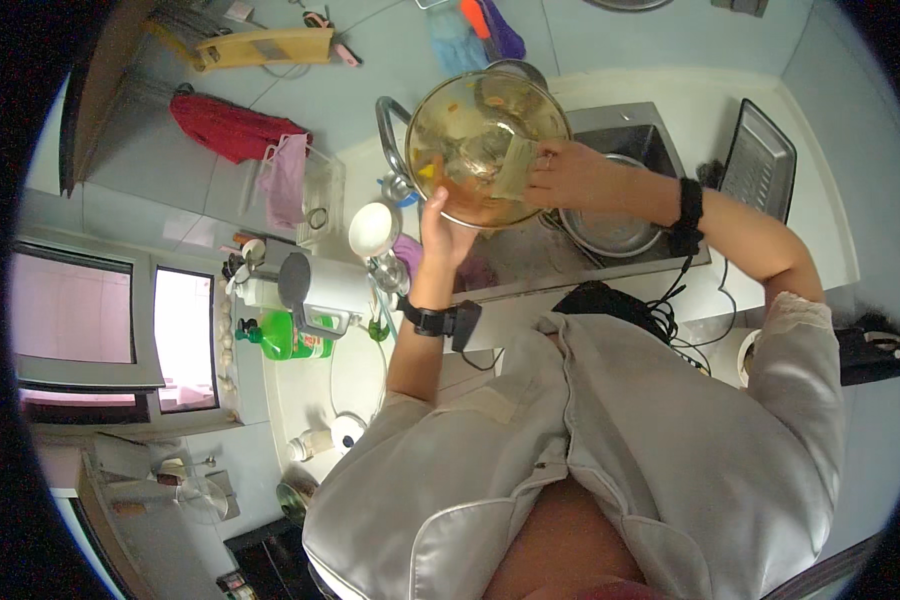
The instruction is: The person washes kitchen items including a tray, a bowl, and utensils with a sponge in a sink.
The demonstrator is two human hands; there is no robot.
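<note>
A round see-through glass lid [460,110] with a metal rim is held tilted above the sink [655,145]. My left hand [444,230] grips its near left edge, with the thumb over the rim and the other fingers mostly hidden. In my right hand [580,178] is a pale greenish cloth [515,168], pressed against the lid's right side. A curved metal faucet [388,135] stands just left of the lid. Below my right forearm, a round metal pan [615,235] sits in the sink.
Right of the sink leans a dark ridged tray [760,160]. A white bowl [373,230], a white-and-grey kettle [320,285] and a green bottle [290,335] stand to the left. Red cloth [232,125] hangs on the wall. Black cables [675,300] trail near my waist.
</note>
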